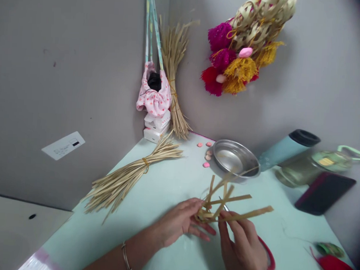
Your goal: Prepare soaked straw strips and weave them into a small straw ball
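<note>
My left hand holds a small woven piece of flat straw strips between thumb and fingers, its loose ends sticking out upward and to the right. My right hand is closed close beside it, its fingertips at the strips. Scissors are in the right hand: a red handle loop shows behind the palm and a metal blade shows by the fingertips. Whether those fingers also pinch a strip is unclear from the blur.
A tied straw bundle lies left; another bundle leans in the corner by a pink dotted cloth bag. Behind the hands are a metal bowl, pink beads, a blue tumbler and a phone. Tasselled woven balls hang above.
</note>
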Action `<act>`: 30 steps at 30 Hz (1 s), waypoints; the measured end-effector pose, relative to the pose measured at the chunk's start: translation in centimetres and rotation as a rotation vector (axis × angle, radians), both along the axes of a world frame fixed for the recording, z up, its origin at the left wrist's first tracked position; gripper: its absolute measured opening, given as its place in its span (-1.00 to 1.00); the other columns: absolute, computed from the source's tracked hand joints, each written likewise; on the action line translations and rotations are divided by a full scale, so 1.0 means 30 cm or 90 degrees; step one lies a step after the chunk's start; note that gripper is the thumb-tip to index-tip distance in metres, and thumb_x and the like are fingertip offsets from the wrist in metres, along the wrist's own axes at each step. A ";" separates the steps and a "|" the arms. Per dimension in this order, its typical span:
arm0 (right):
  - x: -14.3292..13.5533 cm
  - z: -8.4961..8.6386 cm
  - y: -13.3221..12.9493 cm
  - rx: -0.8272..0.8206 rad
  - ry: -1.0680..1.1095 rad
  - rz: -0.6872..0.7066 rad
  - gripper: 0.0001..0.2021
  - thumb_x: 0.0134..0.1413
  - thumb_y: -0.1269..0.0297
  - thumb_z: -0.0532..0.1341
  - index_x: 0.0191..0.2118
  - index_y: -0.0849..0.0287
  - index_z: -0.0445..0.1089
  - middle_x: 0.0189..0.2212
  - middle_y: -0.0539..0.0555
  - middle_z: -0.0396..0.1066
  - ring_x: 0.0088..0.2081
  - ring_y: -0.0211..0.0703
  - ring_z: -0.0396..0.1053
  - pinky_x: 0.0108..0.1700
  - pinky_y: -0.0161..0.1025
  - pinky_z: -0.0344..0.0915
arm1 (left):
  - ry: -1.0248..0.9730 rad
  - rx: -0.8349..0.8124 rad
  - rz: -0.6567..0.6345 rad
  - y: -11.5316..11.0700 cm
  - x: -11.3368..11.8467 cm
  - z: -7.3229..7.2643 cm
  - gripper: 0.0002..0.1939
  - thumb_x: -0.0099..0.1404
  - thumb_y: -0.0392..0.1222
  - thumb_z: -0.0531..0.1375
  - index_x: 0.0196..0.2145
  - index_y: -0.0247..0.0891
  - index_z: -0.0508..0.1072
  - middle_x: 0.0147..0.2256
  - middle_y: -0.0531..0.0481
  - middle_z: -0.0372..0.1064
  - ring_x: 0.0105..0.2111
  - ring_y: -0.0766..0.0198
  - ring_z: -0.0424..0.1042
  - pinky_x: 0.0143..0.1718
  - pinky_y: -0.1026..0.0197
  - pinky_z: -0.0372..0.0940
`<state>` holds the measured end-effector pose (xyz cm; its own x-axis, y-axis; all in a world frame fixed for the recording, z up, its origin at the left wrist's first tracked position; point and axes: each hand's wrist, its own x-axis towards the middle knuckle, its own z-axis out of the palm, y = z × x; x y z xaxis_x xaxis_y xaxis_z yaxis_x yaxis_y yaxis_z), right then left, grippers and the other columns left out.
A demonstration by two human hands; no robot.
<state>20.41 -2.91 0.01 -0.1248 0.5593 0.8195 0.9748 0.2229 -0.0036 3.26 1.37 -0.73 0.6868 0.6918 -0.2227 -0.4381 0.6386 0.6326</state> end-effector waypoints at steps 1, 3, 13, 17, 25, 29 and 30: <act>0.001 -0.003 0.000 -0.001 0.002 0.003 -0.90 0.28 0.31 0.23 -0.22 0.18 0.49 -0.36 0.06 0.52 -0.44 -0.28 0.49 -0.49 -0.40 0.27 | -0.009 0.001 0.023 0.001 0.001 -0.002 -0.52 0.26 0.14 0.25 -0.06 -0.32 0.43 -0.13 -0.25 0.49 -0.28 0.15 0.54 -0.23 0.11 0.41; 0.002 -0.008 -0.001 -0.004 0.014 0.003 -0.89 0.28 0.31 0.23 -0.22 0.18 0.50 -0.34 0.07 0.51 -0.42 -0.27 0.49 -0.46 -0.41 0.28 | -0.009 0.006 0.079 0.002 0.001 -0.003 -0.60 0.28 0.03 0.27 -0.07 -0.32 0.45 -0.08 -0.24 0.49 -0.18 0.15 0.54 -0.13 0.12 0.39; -0.033 0.024 -0.008 -0.079 0.148 0.133 -0.90 0.29 0.38 0.19 -0.20 0.17 0.48 -0.32 0.06 0.54 -0.34 -0.24 0.51 -0.33 -0.37 0.37 | -0.010 0.012 0.153 0.006 0.005 0.016 -0.53 0.28 -0.04 0.29 0.05 -0.38 0.45 -0.05 -0.29 0.50 -0.11 0.06 0.55 0.11 0.00 0.25; -0.050 0.016 -0.007 -0.107 0.280 0.206 -0.85 0.19 0.48 0.24 -0.16 0.14 0.47 -0.30 0.08 0.52 -0.28 -0.15 0.50 -0.23 -0.24 0.41 | -0.013 0.025 0.162 0.003 0.005 0.018 -0.50 0.27 0.00 0.30 0.05 -0.38 0.46 -0.09 -0.28 0.52 -0.13 0.07 0.55 0.12 -0.01 0.26; -0.055 -0.011 -0.002 -0.125 0.375 0.276 -0.76 0.12 0.57 0.26 -0.13 0.14 0.49 -0.28 0.09 0.52 -0.25 -0.06 0.50 -0.25 -0.15 0.44 | -0.003 0.037 0.157 0.000 0.002 0.014 -0.49 0.27 0.01 0.30 0.07 -0.37 0.46 -0.07 -0.28 0.51 -0.10 0.09 0.53 0.08 0.04 0.27; -0.053 -0.020 -0.003 -0.100 0.369 0.275 -0.73 0.09 0.59 0.29 -0.12 0.13 0.49 -0.29 0.08 0.54 -0.26 -0.07 0.51 -0.26 -0.15 0.44 | 0.000 0.044 0.161 0.001 0.002 0.012 -0.50 0.27 0.00 0.30 0.06 -0.36 0.47 -0.07 -0.27 0.51 -0.10 0.10 0.52 0.06 0.06 0.28; -0.053 -0.021 -0.003 -0.095 0.367 0.275 -0.72 0.08 0.59 0.29 -0.12 0.14 0.49 -0.29 0.08 0.54 -0.27 -0.07 0.51 -0.26 -0.16 0.43 | 0.002 0.042 0.164 0.001 0.003 0.010 -0.50 0.26 0.01 0.30 0.06 -0.37 0.48 -0.07 -0.27 0.51 -0.10 0.10 0.52 0.06 0.06 0.28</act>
<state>18.81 -3.00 -0.63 0.0682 0.6688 0.7403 0.6337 0.5441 -0.5500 3.34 1.40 -0.43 0.4861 0.8566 -0.1732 -0.5781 0.4638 0.6713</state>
